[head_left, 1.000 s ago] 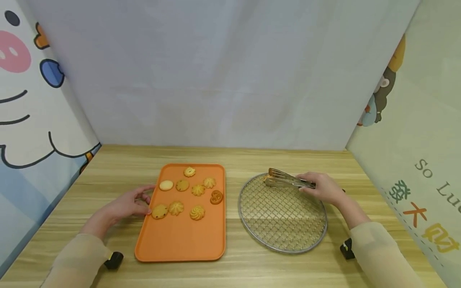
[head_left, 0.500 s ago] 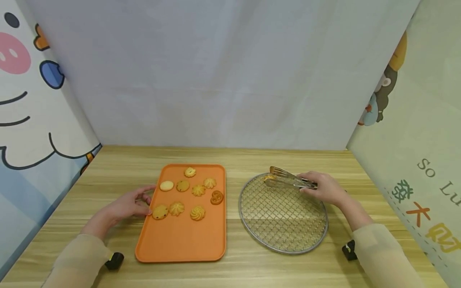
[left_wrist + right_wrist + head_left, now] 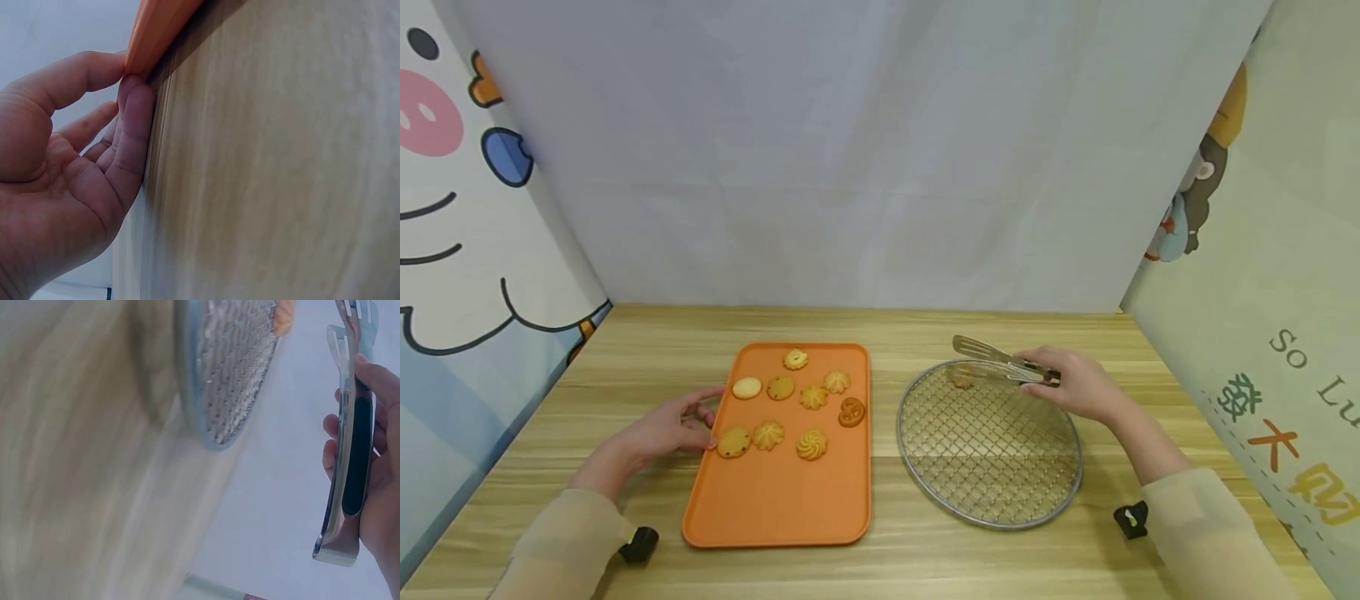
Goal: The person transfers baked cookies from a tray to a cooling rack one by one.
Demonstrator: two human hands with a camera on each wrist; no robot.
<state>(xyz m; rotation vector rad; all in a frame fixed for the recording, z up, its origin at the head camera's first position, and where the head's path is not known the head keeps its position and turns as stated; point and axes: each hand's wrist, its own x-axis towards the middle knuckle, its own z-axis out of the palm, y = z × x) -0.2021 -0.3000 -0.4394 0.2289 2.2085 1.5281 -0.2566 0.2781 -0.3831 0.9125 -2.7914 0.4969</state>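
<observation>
My left hand (image 3: pixel 662 429) pinches the left rim of an orange tray (image 3: pixel 778 508), the thumb above and fingertips at its underside in the left wrist view. Several cookies lie on the tray, among them a pretzel-shaped cookie (image 3: pixel 852 412) and a swirled cookie (image 3: pixel 811 445). My right hand (image 3: pixel 1078 383) grips metal tongs (image 3: pixel 353 444) with dark handle pads. Their slotted tips are spread and hover over the far left of a round wire rack (image 3: pixel 992 450). A single cookie (image 3: pixel 961 377) lies on that part of the rack, partly behind the lower tip.
Tray and rack lie side by side on a wood-grain table (image 3: pixel 647 350). A pale cloth (image 3: pixel 865 167) hangs along the table's back edge. Printed panels with cartoon figures stand at left and right.
The tongs, first around the cookie at the rack's far left, have risen off it. That cookie stays on the rack. My left hand and the tray look unmoved.
</observation>
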